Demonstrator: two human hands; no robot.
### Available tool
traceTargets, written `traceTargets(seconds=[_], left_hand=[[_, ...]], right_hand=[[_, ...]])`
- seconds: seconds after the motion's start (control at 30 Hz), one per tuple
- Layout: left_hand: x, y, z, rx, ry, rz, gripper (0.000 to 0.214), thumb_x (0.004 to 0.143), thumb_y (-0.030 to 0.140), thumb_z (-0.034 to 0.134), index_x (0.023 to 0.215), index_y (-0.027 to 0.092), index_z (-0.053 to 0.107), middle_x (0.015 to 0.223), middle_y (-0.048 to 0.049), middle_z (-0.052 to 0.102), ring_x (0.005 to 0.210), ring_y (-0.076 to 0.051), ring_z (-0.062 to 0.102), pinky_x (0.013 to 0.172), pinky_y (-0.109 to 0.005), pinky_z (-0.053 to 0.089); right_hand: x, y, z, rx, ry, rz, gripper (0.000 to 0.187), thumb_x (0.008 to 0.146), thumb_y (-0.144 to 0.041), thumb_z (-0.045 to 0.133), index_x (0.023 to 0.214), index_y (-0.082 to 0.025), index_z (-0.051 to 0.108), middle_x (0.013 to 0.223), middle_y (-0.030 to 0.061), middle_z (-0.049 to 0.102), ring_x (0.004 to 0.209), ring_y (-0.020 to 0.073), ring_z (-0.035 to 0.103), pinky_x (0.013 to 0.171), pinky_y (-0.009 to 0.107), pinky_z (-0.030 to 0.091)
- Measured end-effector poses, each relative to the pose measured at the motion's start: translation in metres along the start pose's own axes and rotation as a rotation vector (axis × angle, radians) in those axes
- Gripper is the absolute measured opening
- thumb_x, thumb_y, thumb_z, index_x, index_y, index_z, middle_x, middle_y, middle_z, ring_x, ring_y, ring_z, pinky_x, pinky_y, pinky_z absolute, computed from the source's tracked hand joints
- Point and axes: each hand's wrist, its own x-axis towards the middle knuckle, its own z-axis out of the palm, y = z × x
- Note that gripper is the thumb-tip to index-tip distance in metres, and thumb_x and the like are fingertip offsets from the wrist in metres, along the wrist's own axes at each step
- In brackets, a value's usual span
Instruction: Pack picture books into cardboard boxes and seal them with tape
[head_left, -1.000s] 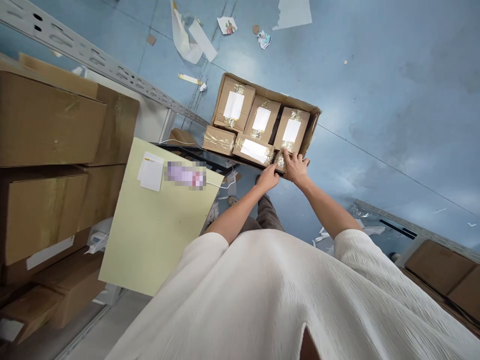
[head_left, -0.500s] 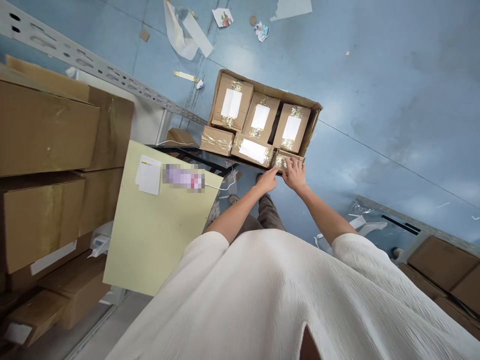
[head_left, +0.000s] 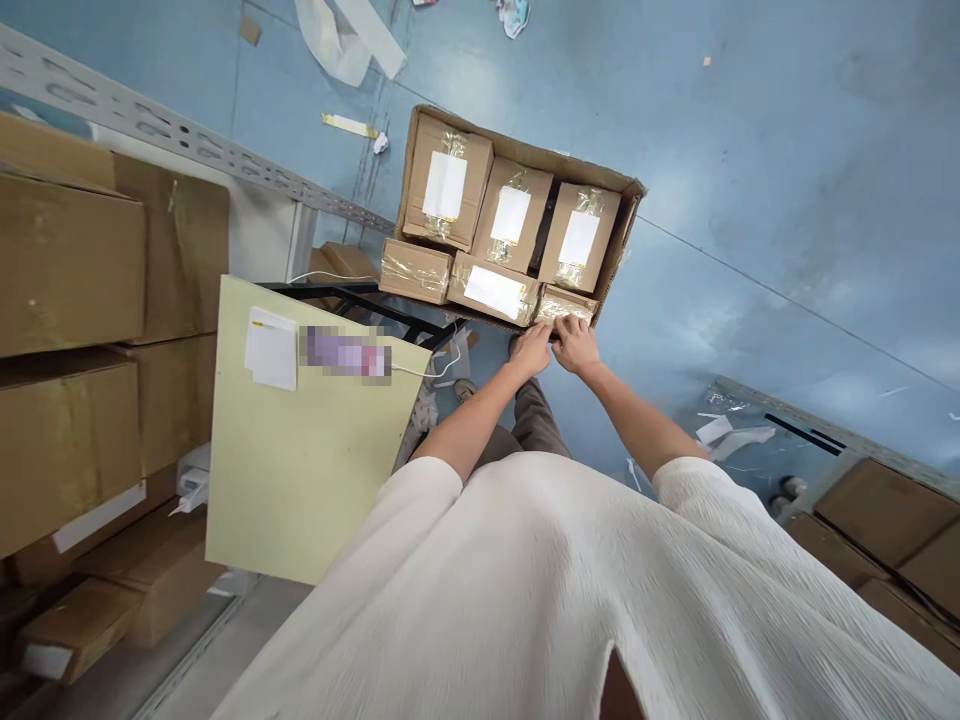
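Note:
A large open cardboard box (head_left: 517, 147) holds several smaller taped cartons, some bearing white labels. At its near right corner sits a small taped carton (head_left: 564, 303). My left hand (head_left: 532, 348) is closed on the near edge of the large box, just left of that small carton. Beside it, almost touching, my right hand (head_left: 576, 343) has its fingers curled over the same edge, up against the small carton. My thumbs and the underside of the grip are hidden.
To the left stands a pale yellow tabletop (head_left: 300, 470) with white labels (head_left: 271, 350) and a blurred purple item (head_left: 341, 352). Stacked cartons (head_left: 67, 260) fill the shelf at far left; more cartons (head_left: 885, 510) lie at lower right. Paper scraps (head_left: 341, 45) litter the blue floor.
My right hand has drawn back from the top of the small carton to the near edge, closer to my left hand. The large box has shifted slightly left and up in view.

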Motion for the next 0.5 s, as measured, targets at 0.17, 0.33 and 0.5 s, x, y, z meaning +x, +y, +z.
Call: traceTargets(seconds=[0.17,0.33,0.5], left_hand=[[-0.003,0.01,-0.004,0.053,-0.08,-0.068,0.063,0.105,0.013,0.052,0.167,0.015,0.053,0.176,-0.0211,0.053,0.162,-0.035,0.051,0.133,-0.05,0.042],[-0.005,0.008,-0.005,0.045,-0.043,-0.1,0.058,0.106,0.011,0.051,0.163,0.02,0.058,0.168,-0.0186,0.063,0.159,-0.035,0.056,0.13,-0.052,0.045],[-0.012,-0.009,-0.007,-0.055,0.031,-0.119,0.066,0.103,0.007,0.051,0.168,0.019,0.056,0.167,-0.0175,0.065,0.155,-0.035,0.061,0.13,-0.048,0.046]], right_hand=[[-0.006,0.003,0.019,0.072,-0.09,0.015,0.066,0.108,-0.037,0.048,0.17,-0.013,0.05,0.172,0.0249,0.049,0.149,0.0456,0.044,0.122,0.06,0.044],[0.01,0.018,0.039,0.204,-0.143,0.052,0.059,0.115,-0.051,0.041,0.161,-0.018,0.06,0.174,0.0208,0.047,0.155,0.0433,0.042,0.13,0.061,0.039],[0.033,0.026,0.054,0.267,-0.207,0.078,0.056,0.115,-0.049,0.043,0.156,-0.016,0.062,0.173,0.0219,0.048,0.159,0.0427,0.043,0.134,0.061,0.034]])
